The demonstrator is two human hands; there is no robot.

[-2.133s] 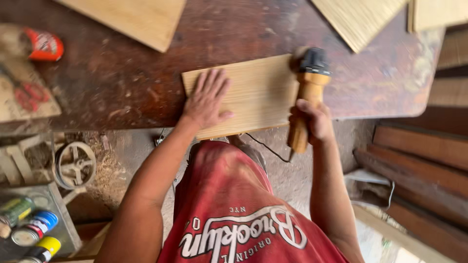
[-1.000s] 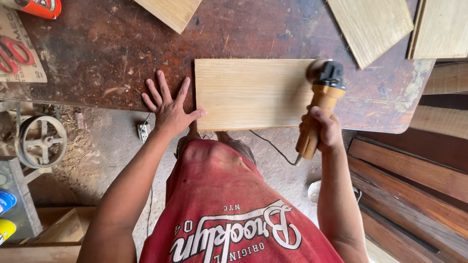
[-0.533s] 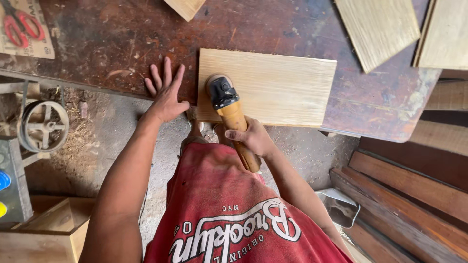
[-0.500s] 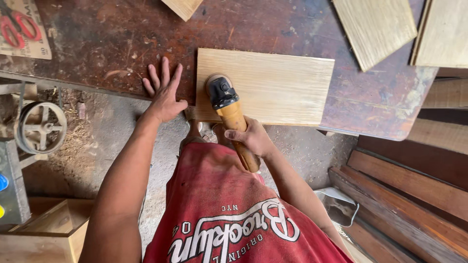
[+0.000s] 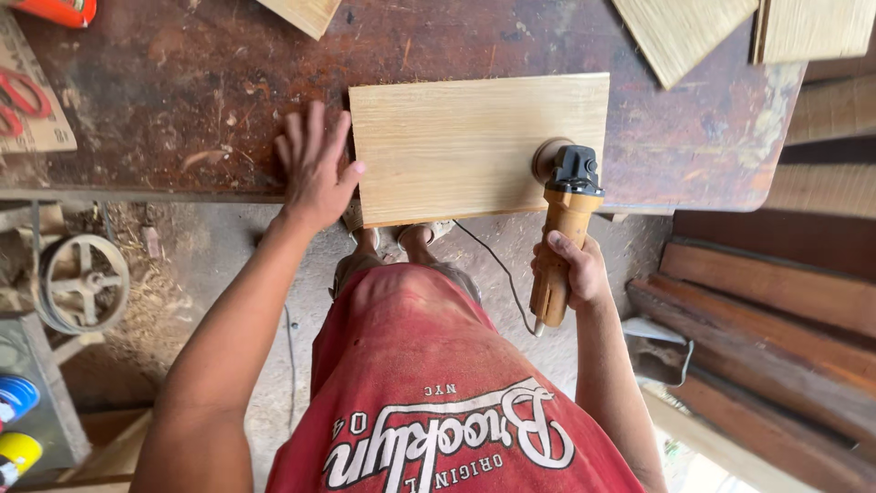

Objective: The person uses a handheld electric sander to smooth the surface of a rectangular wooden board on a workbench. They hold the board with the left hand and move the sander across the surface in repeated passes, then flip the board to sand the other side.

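While the right hand is wrapped around the tan handle of a corded angle sander, its disc rests on the near right corner of a pale wooden board. Board: flat on the brown table, near edge overhanging. Left hand: fingers spread wide, flat on the table, touching the board's left edge. Progress, as judged: surface looks even; how much is sanded cannot be told. Surroundings: more pale boards at the far edge, red-handled scissors far left, stacked planks right, pulley wheel below left. Nothing blocks the board.
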